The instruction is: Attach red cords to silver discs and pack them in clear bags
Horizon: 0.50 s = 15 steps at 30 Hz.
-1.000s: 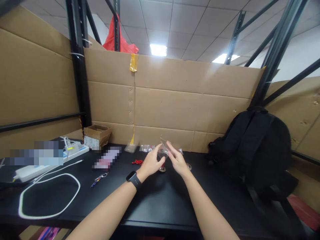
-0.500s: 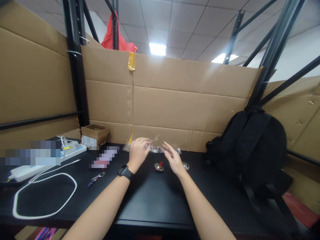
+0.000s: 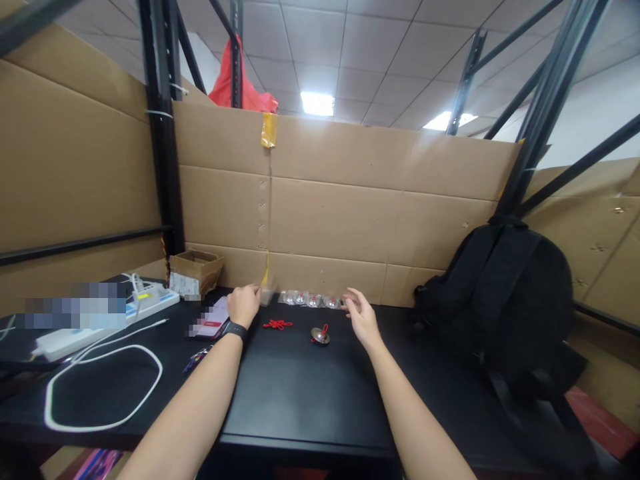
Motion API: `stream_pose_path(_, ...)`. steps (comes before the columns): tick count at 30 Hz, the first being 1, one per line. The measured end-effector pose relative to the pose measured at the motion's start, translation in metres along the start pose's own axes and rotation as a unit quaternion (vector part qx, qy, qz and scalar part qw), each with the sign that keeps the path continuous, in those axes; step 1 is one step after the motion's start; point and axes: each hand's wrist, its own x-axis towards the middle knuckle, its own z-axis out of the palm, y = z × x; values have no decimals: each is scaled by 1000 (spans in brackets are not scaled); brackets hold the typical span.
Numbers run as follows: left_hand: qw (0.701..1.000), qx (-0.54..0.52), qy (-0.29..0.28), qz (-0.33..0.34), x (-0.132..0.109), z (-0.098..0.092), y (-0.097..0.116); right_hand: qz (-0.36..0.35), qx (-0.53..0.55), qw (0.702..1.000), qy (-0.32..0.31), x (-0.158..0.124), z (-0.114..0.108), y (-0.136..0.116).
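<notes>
My left hand (image 3: pixel 244 305) is stretched to the back of the black table (image 3: pixel 300 393), its fingers curled and pinched on a small clear plastic bag (image 3: pixel 267 294) by the cardboard wall. My right hand (image 3: pixel 361 315) hovers open with loosely spread fingers and holds nothing. It is just right of a row of clear packets (image 3: pixel 310 299) with shiny round pieces inside. Between my hands lie a red knotted cord (image 3: pixel 278 325) and a small metal disc with a red loop (image 3: pixel 320 335). A black watch sits on my left wrist.
A black backpack (image 3: pixel 505 300) leans against the cardboard at the right. At the left are a small cardboard box (image 3: pixel 196 269), a white power strip (image 3: pixel 100 319), a looped white cable (image 3: pixel 100 393) and a keychain (image 3: pixel 197 358). Black rack posts rise on both sides.
Both hands held a clear bag up together; they have since parted. The left hand carried the bag left and back to the wall, and the right hand let go and dropped near the packets.
</notes>
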Motion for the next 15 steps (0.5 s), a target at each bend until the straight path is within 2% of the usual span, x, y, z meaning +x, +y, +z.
stream_pose_path(3, 996, 43, -82, -1, -5, 6, 0, 2, -45, 999, -19, 1, -1, 3)
stream_pose_path(8, 993, 43, -111, 15, -11, 11, 3, -26, -120, 991, -57, -1, -2, 3)
stream_pose_path(12, 994, 45, -102, 0, -14, 5, 8, -43, -160, 975, -145, -8, 3, -2)
stream_pose_path(15, 998, 39, -44, -16, -19, -5, 15, -51, -175, 963, -199, -14, 8, -4)
